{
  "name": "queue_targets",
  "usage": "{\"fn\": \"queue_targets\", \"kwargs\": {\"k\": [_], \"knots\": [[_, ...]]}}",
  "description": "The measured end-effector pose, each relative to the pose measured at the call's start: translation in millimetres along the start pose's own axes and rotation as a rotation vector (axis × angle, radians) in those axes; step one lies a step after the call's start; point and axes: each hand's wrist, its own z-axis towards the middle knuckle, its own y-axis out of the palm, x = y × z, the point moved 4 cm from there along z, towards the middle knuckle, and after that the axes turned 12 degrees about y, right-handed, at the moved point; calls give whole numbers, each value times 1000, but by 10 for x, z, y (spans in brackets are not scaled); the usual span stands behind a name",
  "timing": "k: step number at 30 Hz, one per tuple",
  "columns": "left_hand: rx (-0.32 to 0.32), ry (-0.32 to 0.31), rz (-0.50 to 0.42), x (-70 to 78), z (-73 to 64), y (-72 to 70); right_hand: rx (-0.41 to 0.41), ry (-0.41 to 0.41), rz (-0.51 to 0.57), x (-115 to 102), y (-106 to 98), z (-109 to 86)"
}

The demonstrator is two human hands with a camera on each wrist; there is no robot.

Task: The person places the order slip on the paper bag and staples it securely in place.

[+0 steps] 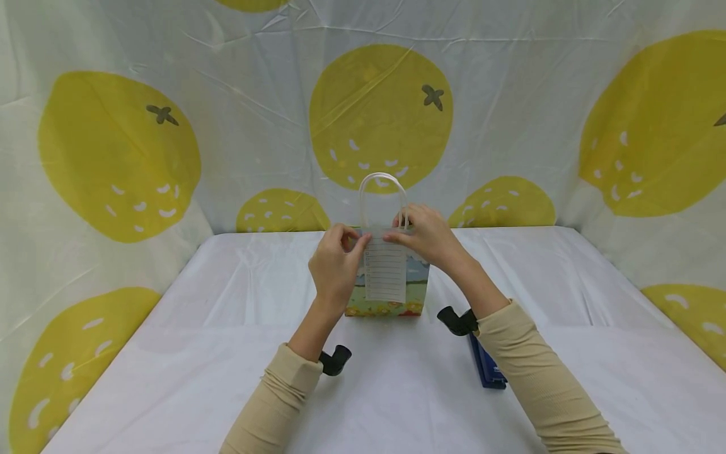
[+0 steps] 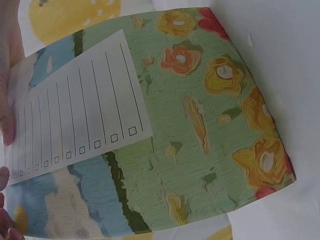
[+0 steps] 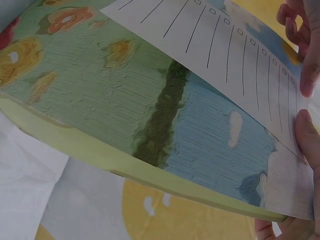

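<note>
A small paper gift bag (image 1: 416,284), painted with flowers, grass and sky, stands upright on the table with its white loop handle (image 1: 363,189) raised. Against its front hangs a lined checklist sheet (image 1: 386,274) with a column of small boxes. My left hand (image 1: 336,260) pinches the sheet's top left corner at the bag's upper edge. My right hand (image 1: 422,234) grips the top right, its thumb (image 3: 306,135) on the sheet and its other fingers behind the bag's rim. The sheet's lower end lies over the green part of the bag (image 2: 175,150).
A dark blue object (image 1: 486,366) lies on the table, partly hidden under the right forearm. White cloth covers the table (image 1: 227,353). Behind it hangs a white curtain (image 1: 249,126) printed with yellow fruit. Black wrist cameras (image 1: 336,360) sit under both forearms.
</note>
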Motion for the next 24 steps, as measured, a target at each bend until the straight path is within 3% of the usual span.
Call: {"fn": "queue_targets", "kwargs": {"k": [17,24], "knots": [[12,-70,3,-55,12,29,-7,2,26,1,6,-8],[14,-44,31,-72,38,46,16,-28,26,1,10,2]]}}
